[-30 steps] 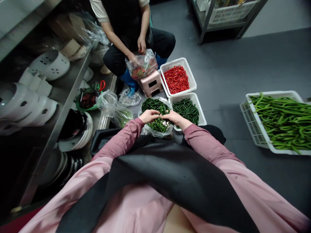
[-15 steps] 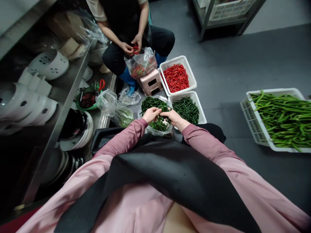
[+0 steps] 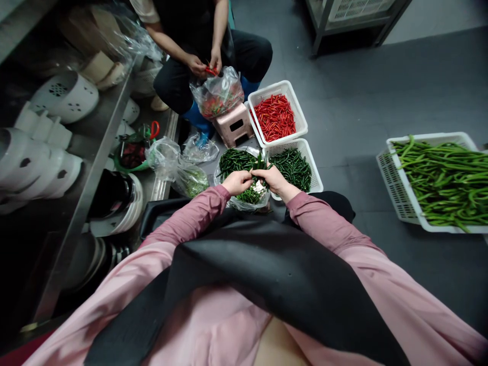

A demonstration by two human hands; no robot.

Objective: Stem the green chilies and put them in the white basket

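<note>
Both my hands meet over a plastic bag (image 3: 256, 206) filled with green chillies (image 3: 234, 159). Several green chillies (image 3: 261, 161) stick up from my right hand (image 3: 273, 179), whose fingers are closed around them. The fingertips of my left hand (image 3: 237, 182) are pinched together against the right fingers; whatever lies between them is too small to make out. Just beyond my right hand is a white basket (image 3: 317, 182) holding more green chillies (image 3: 293, 170). Small green pieces and something white lie in the bag beneath my hands.
Across from me a seated person (image 3: 208, 66) handles red chillies over a clear bag (image 3: 219, 94) on a stool (image 3: 233, 125). Red chillies (image 3: 275, 117) fill another white basket (image 3: 302, 109). Long green peppers (image 3: 450, 183) are in a crate at right. A metal shelf (image 3: 99, 147) with pots runs along my left.
The view has shifted slightly. My hands stay together over the bag, and the chillies in my right hand stand more upright. The other person's hands still hold red chillies.
</note>
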